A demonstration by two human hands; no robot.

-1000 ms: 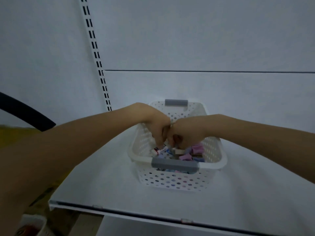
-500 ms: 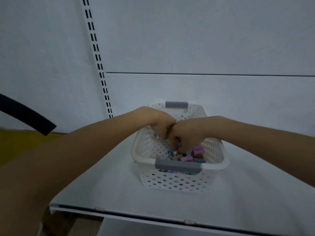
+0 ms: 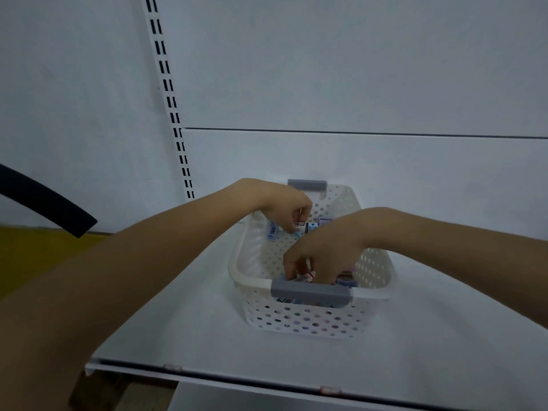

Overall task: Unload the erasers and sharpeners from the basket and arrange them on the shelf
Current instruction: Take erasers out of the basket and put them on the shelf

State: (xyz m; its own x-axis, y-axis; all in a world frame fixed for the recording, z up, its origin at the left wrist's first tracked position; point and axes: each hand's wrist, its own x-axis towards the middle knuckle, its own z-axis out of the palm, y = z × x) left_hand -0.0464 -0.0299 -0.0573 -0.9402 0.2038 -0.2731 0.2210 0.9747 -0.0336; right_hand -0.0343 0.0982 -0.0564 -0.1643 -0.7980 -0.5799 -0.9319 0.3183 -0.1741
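Note:
A white perforated basket (image 3: 374, 294) with grey handles stands on the white shelf (image 3: 189, 327). Small erasers and sharpeners (image 3: 345, 278) in pink, blue and white lie in it. My left hand (image 3: 286, 213) hovers over the basket's far left part, its fingers curled round small blue and white pieces. Reaching down just behind the near grey handle (image 3: 311, 292), my right hand (image 3: 323, 250) has its fingertips in the pile and pinches a small white and pink piece (image 3: 310, 275). Most of the pile is hidden by my hands.
The shelf's front edge (image 3: 237, 376) runs across the bottom, with its left corner near my left forearm. A slotted white upright (image 3: 170, 96) runs up the back wall. A dark curved bar (image 3: 44, 200) juts in from the left above a yellow surface (image 3: 26, 256).
My hands were pressed together over the basket's middle. They have parted: the left rose toward the far left side with small pieces, and the right dipped toward the near handle.

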